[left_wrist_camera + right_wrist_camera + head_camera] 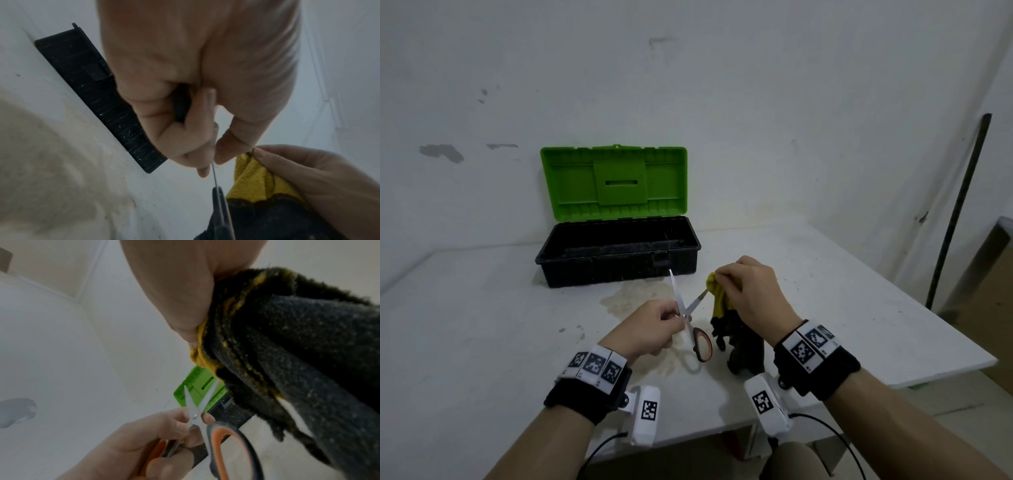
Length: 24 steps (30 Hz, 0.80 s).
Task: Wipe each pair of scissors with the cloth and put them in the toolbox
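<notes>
Standing on a stained white table against a scuffed wall, toolbox open.

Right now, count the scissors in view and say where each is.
1. The scissors are in the left hand, blades open, one blade tip at the cloth held by the right hand. The toolbox floor is partly hidden, so more may be inside.

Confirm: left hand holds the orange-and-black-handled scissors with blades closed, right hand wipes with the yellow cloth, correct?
Not quite: the orange-and-black-handled scissors have blades spread open, as the head view shows. The left hand does hold them, and the right hand grips the yellow cloth at one blade.
</notes>
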Tool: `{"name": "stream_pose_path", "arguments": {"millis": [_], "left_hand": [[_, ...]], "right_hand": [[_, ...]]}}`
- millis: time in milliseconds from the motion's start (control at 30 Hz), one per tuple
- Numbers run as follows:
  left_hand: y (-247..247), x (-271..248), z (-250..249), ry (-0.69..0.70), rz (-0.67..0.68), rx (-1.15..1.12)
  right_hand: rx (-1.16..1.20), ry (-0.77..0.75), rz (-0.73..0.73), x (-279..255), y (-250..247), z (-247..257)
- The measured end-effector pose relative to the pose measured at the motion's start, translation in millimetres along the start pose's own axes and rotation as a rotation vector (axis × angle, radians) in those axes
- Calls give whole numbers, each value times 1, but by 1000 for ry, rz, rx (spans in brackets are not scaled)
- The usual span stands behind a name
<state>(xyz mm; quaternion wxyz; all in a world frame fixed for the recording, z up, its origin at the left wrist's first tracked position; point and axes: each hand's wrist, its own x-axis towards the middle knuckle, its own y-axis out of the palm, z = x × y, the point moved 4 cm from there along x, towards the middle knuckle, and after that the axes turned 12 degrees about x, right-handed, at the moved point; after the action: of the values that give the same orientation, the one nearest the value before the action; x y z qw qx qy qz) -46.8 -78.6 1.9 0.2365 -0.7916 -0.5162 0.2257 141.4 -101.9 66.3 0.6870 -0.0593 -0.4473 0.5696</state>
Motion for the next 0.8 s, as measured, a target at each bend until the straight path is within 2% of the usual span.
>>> {"name": "stream_pose_path", "arguments": {"millis": [200,467,633,700,800], "left_hand": [[-3,1,-1,37,-42,40],[-17,0,-3,59,-326,-114],[-17,3,4,45,-435,-328],[-15,1,1,55,-427,-406],[-12,-2,-7,83,-324,-406]], "right_hand": [[30,-15,6,-3,0,2],[27,-25,64,-4,4,4],[18,-14,67,-3,8,3],[10,-4,63,-3,8,3],[-17,14,65,-2,8,1]]}}
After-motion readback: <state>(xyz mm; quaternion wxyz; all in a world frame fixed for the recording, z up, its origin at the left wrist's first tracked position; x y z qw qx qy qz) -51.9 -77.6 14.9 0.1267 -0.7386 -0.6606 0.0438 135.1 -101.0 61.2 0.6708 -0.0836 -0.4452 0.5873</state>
